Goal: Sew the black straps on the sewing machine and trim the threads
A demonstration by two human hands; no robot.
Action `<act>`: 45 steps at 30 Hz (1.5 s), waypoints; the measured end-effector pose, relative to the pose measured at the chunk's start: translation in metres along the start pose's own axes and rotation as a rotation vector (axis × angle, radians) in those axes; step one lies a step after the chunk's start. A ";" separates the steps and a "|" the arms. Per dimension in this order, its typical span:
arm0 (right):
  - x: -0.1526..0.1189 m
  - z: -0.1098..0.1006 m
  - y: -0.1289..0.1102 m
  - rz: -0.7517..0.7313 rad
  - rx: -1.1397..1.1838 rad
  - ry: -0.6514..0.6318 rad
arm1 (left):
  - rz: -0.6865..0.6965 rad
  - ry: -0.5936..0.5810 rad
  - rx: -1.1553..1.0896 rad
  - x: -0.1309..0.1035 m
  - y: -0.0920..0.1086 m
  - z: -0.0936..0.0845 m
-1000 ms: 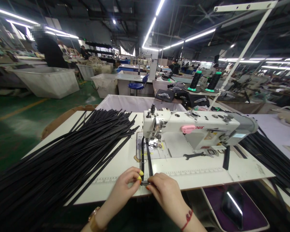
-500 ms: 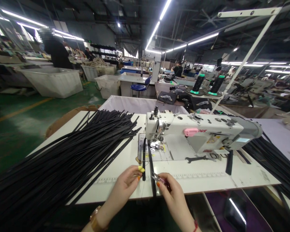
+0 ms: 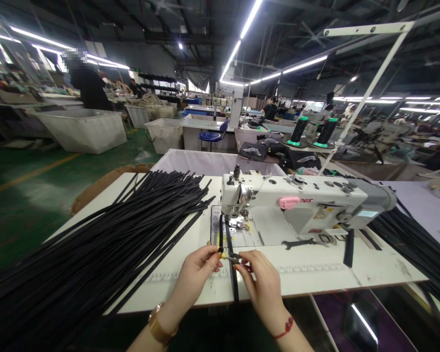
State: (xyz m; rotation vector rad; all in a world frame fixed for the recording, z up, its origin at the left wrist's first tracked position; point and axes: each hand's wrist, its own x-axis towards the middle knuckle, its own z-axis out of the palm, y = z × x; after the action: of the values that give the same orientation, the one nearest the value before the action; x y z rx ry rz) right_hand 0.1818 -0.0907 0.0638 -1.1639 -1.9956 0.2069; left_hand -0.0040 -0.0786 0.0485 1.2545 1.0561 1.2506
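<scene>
My left hand pinches the near end of a short black strap, which runs back toward the presser foot of a white sewing machine. Something yellow wraps a fingertip of that hand. In my right hand is a small pair of thread snips, closed in the fingers with the blades pointing left at the strap end. A second black strap passes under the snips and hangs over the table's front edge. Whether the blades touch the strap I cannot tell.
A large pile of black straps covers the table's left side. A wrench lies below the machine arm, and a printed ruler runs along the front. More black straps lie at right. Two black thread cones stand behind.
My left hand has lifted the strap's end and bent it up. My right hand has brought the snips left and up to it, so both hands now nearly meet.
</scene>
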 end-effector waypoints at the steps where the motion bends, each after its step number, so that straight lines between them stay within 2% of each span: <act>1: 0.004 -0.001 0.000 -0.033 -0.027 0.018 | -0.010 0.019 0.006 0.002 0.002 0.000; 4: 0.014 -0.001 0.000 -0.090 -0.114 0.046 | -0.019 0.044 0.049 0.005 0.003 0.000; 9: 0.021 -0.001 0.001 -0.095 -0.210 0.009 | 0.026 -0.002 0.067 0.007 0.006 0.000; 18: 0.015 -0.005 0.006 -0.068 -0.198 -0.001 | 0.041 -0.050 0.057 0.009 0.012 0.005; 25: 0.017 -0.006 0.004 -0.079 -0.222 -0.021 | 0.118 -0.069 0.141 0.009 0.016 0.006; 34: 0.018 -0.006 0.003 -0.071 -0.190 -0.034 | 0.095 -0.105 0.137 0.007 0.012 0.005; 37: 0.015 -0.005 0.005 -0.058 -0.111 -0.020 | 0.084 -0.102 0.148 0.008 0.015 0.004; 41: 0.005 -0.004 0.009 0.085 0.103 0.082 | 0.036 -0.070 0.097 0.009 0.015 0.002; 45: -0.022 -0.005 0.010 0.320 0.189 0.167 | -0.133 -0.004 -0.144 0.008 0.008 -0.003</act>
State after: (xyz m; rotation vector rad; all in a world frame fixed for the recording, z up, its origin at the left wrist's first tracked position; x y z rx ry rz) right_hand 0.1979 -0.1034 0.0501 -1.3252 -1.6019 0.4368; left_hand -0.0072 -0.0708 0.0574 1.0599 1.0118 1.1993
